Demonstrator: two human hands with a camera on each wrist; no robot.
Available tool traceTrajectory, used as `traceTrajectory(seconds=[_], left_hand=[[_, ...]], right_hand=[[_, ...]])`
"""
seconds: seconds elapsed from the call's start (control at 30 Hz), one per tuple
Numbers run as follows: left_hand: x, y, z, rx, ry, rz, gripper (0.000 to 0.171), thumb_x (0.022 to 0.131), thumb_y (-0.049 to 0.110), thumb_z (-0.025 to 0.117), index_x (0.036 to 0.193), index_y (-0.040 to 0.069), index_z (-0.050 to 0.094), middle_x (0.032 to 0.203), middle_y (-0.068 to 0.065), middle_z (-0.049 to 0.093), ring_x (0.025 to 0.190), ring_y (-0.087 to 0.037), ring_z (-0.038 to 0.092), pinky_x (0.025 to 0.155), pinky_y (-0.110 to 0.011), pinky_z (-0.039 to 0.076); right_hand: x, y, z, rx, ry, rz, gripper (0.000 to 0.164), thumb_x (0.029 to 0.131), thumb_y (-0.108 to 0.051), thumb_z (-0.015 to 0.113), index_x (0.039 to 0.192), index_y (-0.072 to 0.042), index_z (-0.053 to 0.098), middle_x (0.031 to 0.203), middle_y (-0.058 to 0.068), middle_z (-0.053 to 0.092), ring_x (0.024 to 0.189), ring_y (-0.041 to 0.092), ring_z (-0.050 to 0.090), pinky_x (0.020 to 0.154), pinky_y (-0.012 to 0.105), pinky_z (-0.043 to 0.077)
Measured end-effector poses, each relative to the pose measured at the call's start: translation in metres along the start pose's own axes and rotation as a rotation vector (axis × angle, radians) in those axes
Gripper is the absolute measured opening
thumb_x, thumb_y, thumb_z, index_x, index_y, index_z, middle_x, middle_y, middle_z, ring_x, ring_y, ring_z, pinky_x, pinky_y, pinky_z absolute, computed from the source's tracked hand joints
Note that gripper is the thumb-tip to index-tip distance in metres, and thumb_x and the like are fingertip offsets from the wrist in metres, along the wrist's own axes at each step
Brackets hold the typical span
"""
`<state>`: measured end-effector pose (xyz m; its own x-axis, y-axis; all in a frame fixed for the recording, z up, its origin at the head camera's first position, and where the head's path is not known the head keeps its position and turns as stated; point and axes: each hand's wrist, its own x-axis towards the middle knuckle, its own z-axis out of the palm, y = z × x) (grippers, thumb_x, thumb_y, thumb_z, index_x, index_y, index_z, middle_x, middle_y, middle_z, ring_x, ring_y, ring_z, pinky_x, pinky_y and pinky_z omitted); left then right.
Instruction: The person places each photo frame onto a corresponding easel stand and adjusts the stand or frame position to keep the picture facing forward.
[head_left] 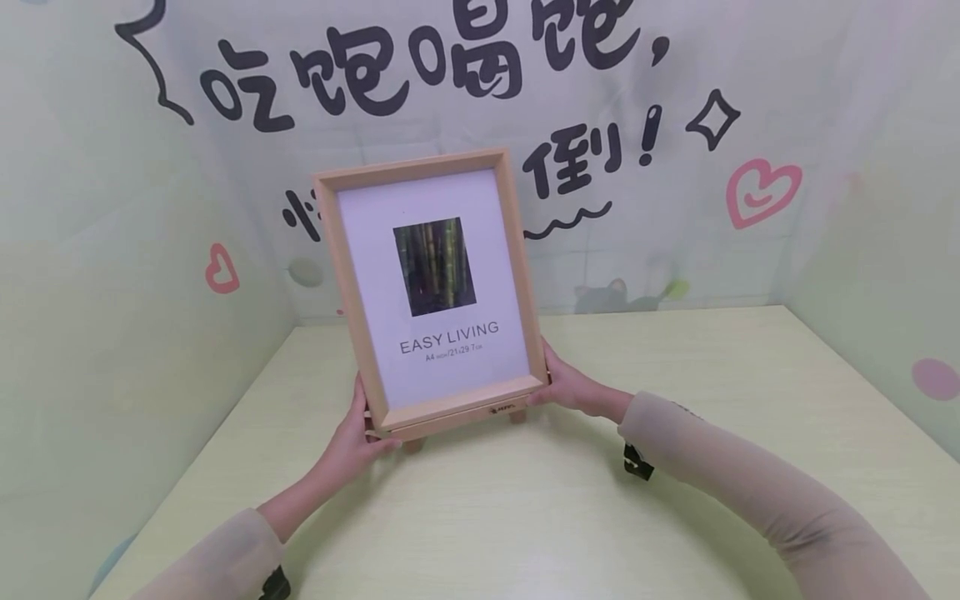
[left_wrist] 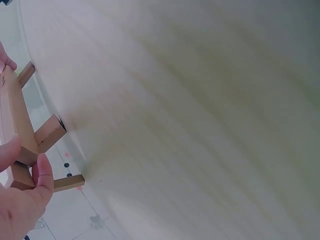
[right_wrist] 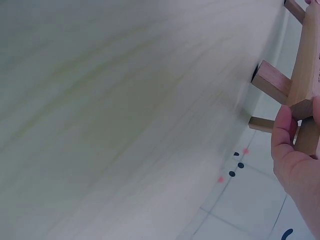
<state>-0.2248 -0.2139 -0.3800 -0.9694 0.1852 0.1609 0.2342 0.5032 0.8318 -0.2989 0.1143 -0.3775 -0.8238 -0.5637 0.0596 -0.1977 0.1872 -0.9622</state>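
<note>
A light wooden picture frame (head_left: 435, 275) leans back, slightly turned, on the front ledge of a small wooden tabletop easel (head_left: 457, 420). Its sheet carries a bamboo picture and the words "EASY LIVING". At the lower left corner my left hand (head_left: 356, 433) grips the ledge end, thumb in front and fingers behind. The lower right corner is gripped the same way by my right hand (head_left: 576, 386). In the left wrist view, the left hand (left_wrist: 26, 202) pinches the ledge near the easel's legs (left_wrist: 50, 133). The right wrist view shows the right hand (right_wrist: 292, 162) pinching the other end.
Beneath the easel lies a pale wood-grain table (head_left: 480, 517). A white printed cloth wall (head_left: 660, 242) with large black characters stands behind. Pale side walls (head_left: 112, 317) flank the table on the left and right.
</note>
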Motion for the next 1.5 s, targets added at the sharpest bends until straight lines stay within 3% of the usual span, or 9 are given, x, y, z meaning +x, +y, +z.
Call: traceTrajectory(seconds=[0.33,0.67,0.9,1.2,1.5], left_hand=[[-0.0018,-0.0021,0.0014,-0.001,0.010,0.002,0.113,0.074,-0.006,0.069,0.146,0.021,-0.013,0.137,-0.025,0.032,0.096,-0.035,0.056,0.071,-0.021,0.054],[-0.0005,0.0008,0.0016,-0.043,0.055,-0.036,0.112,0.072,-0.008,0.069,0.147,0.019,-0.010,0.116,-0.025,0.043,0.093,-0.034,0.058,0.073,-0.023,0.055],[-0.0008,0.0026,0.0007,-0.041,0.059,-0.062,0.109,0.073,-0.008,0.070,0.146,0.012,-0.009,0.117,-0.026,0.041,0.096,-0.036,0.057,0.074,-0.024,0.055],[0.0003,0.0039,0.0011,-0.052,0.063,-0.076,0.108,0.072,-0.010,0.069,0.146,0.012,-0.007,0.118,-0.025,0.041,0.098,-0.038,0.057,0.074,-0.025,0.055],[0.0000,0.0033,0.0006,-0.071,0.062,-0.074,0.108,0.072,-0.011,0.068,0.146,0.013,-0.007,0.119,-0.026,0.041,0.097,-0.037,0.057,0.073,-0.024,0.055]], right_hand=[[-0.0023,-0.0015,0.0005,-0.011,0.005,-0.003,0.108,0.075,0.008,0.064,0.146,-0.023,-0.011,0.141,0.023,0.026,0.118,0.038,0.044,0.102,0.048,0.038],[-0.0062,-0.0012,0.0085,-0.022,0.145,0.034,0.106,0.077,0.007,0.065,0.146,-0.021,-0.011,0.141,0.024,0.024,0.117,0.042,0.044,0.096,0.046,0.044],[-0.0093,0.0004,0.0096,0.014,0.150,0.011,0.106,0.077,0.005,0.066,0.146,-0.021,-0.011,0.142,0.025,0.021,0.112,0.044,0.046,0.091,0.042,0.049],[-0.0088,0.0019,0.0081,0.049,0.139,0.015,0.107,0.077,0.006,0.065,0.146,-0.021,-0.011,0.145,0.024,0.016,0.112,0.046,0.046,0.084,0.040,0.053],[-0.0085,-0.0001,0.0081,0.042,0.138,0.025,0.107,0.077,0.006,0.066,0.146,-0.022,-0.011,0.146,0.023,0.014,0.114,0.046,0.045,0.087,0.040,0.051]])
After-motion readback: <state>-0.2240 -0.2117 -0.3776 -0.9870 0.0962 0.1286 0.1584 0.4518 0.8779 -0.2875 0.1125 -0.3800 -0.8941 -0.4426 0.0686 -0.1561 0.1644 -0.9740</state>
